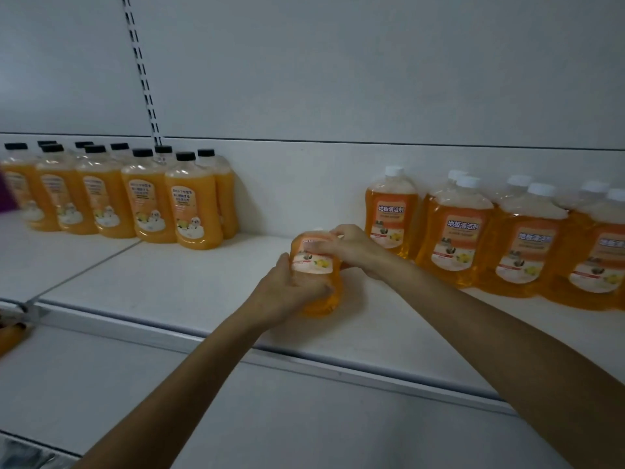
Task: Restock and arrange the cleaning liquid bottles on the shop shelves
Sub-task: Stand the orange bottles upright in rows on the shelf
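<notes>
An orange cleaning liquid bottle (318,265) with a white and orange label is held over the white shelf (189,282), between both hands. My left hand (287,292) wraps its lower part from the left. My right hand (345,247) grips its upper part from the right and hides most of the cap. To the right, several matching orange bottles with white caps (453,231) stand in rows against the back panel. On the left, several orange bottles with black caps (192,204) stand in two rows.
A gap of bare shelf lies between the two bottle groups. The shelf's metal front rail (236,346) runs diagonally below my arms. A slotted upright (142,72) runs up the white back wall. A purple blur (6,194) shows at the left edge.
</notes>
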A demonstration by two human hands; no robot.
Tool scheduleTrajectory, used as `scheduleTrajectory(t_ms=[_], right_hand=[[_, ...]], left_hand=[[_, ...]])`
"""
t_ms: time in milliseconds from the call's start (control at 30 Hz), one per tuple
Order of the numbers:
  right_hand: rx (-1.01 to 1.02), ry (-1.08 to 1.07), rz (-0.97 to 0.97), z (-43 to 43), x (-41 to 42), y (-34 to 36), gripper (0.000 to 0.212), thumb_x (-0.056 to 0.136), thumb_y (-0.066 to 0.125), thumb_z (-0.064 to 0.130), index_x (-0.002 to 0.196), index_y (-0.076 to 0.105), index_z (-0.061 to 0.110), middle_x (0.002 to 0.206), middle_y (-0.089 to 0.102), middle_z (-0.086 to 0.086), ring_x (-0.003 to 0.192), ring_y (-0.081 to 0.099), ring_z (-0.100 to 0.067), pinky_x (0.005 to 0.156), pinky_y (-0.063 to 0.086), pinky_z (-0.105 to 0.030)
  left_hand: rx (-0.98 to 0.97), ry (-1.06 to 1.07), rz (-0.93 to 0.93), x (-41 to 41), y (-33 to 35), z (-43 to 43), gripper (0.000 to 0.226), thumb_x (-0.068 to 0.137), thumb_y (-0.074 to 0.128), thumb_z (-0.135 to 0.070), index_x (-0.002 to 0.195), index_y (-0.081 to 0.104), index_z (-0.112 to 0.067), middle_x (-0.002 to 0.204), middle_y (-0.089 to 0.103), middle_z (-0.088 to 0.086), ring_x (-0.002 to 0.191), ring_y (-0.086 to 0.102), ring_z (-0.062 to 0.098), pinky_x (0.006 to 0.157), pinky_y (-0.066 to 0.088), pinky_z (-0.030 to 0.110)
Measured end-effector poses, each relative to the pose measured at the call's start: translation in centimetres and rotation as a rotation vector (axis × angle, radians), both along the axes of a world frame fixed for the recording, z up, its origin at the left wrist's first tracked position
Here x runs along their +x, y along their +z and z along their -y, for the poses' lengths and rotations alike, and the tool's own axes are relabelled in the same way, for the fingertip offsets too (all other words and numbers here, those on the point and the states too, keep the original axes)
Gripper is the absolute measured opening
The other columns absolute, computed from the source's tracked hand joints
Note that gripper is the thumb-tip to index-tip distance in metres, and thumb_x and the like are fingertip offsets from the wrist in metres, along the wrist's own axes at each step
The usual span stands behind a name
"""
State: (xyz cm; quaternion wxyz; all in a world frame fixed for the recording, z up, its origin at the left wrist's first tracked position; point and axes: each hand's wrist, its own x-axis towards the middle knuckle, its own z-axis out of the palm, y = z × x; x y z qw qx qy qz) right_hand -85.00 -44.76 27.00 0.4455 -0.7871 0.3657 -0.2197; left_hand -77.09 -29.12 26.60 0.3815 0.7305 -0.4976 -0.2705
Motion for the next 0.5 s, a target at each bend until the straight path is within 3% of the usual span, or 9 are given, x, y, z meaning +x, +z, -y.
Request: scheduleTrajectory(t_ms=[100,200,267,333,433,500], right_hand=[[-0.186,-0.046,0.07,-1.2,-2.0,1.2,0.067,0.07,0.078,0.046,0.123,0.051,0.014,0.109,0.062,0.003,0.097,0.063,-0.015,0.082,0.056,-0.032],[-0.397,-0.063,0.163,-2.7,-4.3,3.3,0.075,0.067,0.082,0.037,0.128,0.042,0.02,0.113,0.052,0.008,0.099,0.056,-0.01,0.076,0.052,-0.02],[-0.532,-0.032,0.153,-3.5,-5.8,4.2,0.092,0.065,0.085,0.032,0.138,0.029,0.026,0.123,0.046,0.007,0.109,0.051,-0.012,0.083,0.051,-0.024],[-0.643,-0.019,0.089,-4.1,-7.3,4.3,0.104,0.066,0.085,0.028,0.145,0.017,0.034,0.134,0.039,0.002,0.12,0.044,-0.015,0.091,0.048,-0.028],[-0.782,-0.07,-0.052,-4.3,-9.3,3.9,0.098,0.072,0.081,0.03,0.146,0.016,0.04,0.142,0.03,0.004,0.126,0.035,-0.015,0.093,0.044,-0.025],[-0.843,-0.124,-0.108,-4.2,-9.9,3.9,0.095,0.073,0.079,0.033,0.145,0.017,0.037,0.145,0.029,0.003,0.13,0.034,-0.017,0.097,0.044,-0.033]], left_hand=[[0.016,0.018,-0.025,-0.2,-0.2,0.7,0.098,0.079,0.071,-0.034,0.149,0.003,-0.02,0.146,0.034,0.0,0.12,0.043,0.017,0.091,0.041,0.029],[0.047,0.012,0.135,-1.0,-1.0,1.9,0.111,0.059,0.076,-0.06,0.146,0.016,-0.024,0.142,0.04,-0.005,0.123,0.048,0.021,0.103,0.042,0.043],[0.05,0.024,0.314,-2.0,-1.7,2.6,0.094,0.062,0.07,-0.067,0.135,0.029,-0.025,0.132,0.048,-0.004,0.116,0.052,0.021,0.101,0.042,0.043],[0.028,0.039,0.444,-2.8,-2.6,3.3,0.078,0.074,0.062,-0.064,0.131,0.03,-0.023,0.129,0.05,-0.001,0.116,0.05,0.024,0.101,0.035,0.045],[0.005,0.0,0.58,-3.6,-2.9,4.3,0.068,0.083,0.046,-0.066,0.134,0.028,-0.025,0.133,0.051,0.001,0.12,0.048,0.027,0.102,0.031,0.049],[0.054,0.001,0.665,-4.0,-2.9,4.8,0.068,0.085,0.038,-0.068,0.135,0.028,-0.024,0.134,0.05,0.004,0.123,0.045,0.029,0.102,0.03,0.051]])
